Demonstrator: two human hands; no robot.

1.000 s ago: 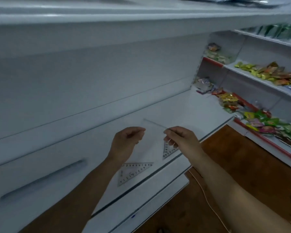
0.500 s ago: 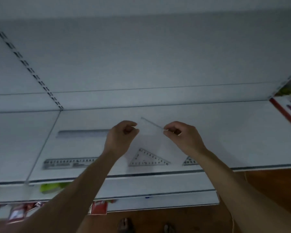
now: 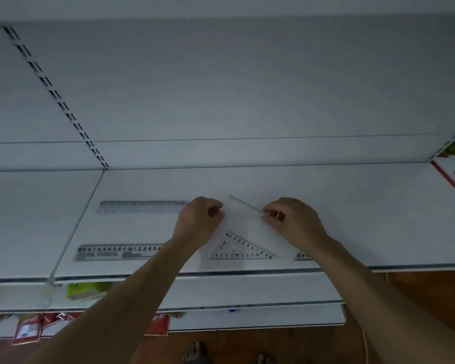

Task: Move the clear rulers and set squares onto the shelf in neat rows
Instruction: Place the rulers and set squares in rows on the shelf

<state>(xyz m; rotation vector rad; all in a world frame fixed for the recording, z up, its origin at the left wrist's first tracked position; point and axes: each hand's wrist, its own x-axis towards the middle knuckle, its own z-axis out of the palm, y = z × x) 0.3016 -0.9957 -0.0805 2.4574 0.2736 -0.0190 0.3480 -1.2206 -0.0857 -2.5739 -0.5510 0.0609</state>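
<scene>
Change: set square [image 3: 246,206] unmoved since 0.5 s ago
Axis: top edge left-right, dropping rightward
Grip: left hand [image 3: 199,224], right hand [image 3: 293,223] each pinch one end

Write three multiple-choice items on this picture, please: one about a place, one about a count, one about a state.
1. Where does the numbered set square lie?
A. on the floor
B. on the shelf, near its front edge
C. on a box

2. How many straight rulers lie on that shelf?
A. two
B. one
C. five

3. How is the clear set square held?
A. by one hand alone
B. by nobody
C. pinched by the left hand and the right hand

Answers:
1 B: it lies flat beside the front edge.
2 A: one lies behind the other, at the left.
3 C: both hands' fingers curl on it.
</scene>
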